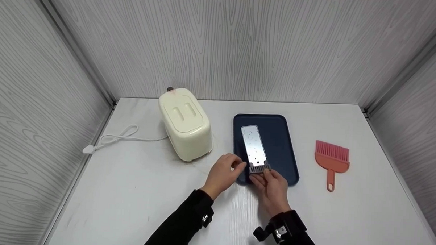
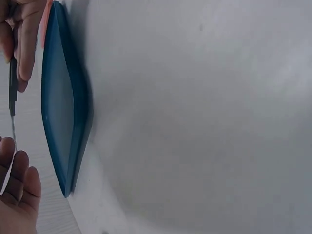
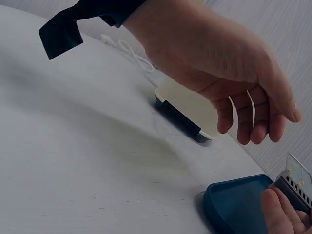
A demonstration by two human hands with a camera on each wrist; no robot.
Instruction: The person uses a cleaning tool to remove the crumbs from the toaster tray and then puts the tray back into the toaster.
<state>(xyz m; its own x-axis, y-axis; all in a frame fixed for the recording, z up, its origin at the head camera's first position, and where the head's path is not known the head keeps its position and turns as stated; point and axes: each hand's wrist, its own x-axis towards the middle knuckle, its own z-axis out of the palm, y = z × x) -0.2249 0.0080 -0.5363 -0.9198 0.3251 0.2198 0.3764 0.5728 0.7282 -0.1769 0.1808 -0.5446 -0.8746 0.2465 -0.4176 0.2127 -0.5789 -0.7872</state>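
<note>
Metal plate point(image 1: 253, 145) is gripped at its handle point(image 1: 257, 169) by the right hand point(image 1: 274, 189), pointed toward 11 o'clock over the blue tray point(image 1: 276, 139); at the handle's 9 o'clock, the left hand point(image 1: 223, 172) is loosely curled, empty.

The narrow, shiny metal plate point(image 1: 252, 143), dotted with specks and ending in a slotted grey end piece point(image 1: 257, 169), is held above the dark blue tray point(image 1: 279, 142).

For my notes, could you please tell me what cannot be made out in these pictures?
Head: specks on the metal plate, too small to identify.
Head: part of the blue tray, behind that plate.
Right wrist: part of the right hand, cut off by the frame edge.
</note>
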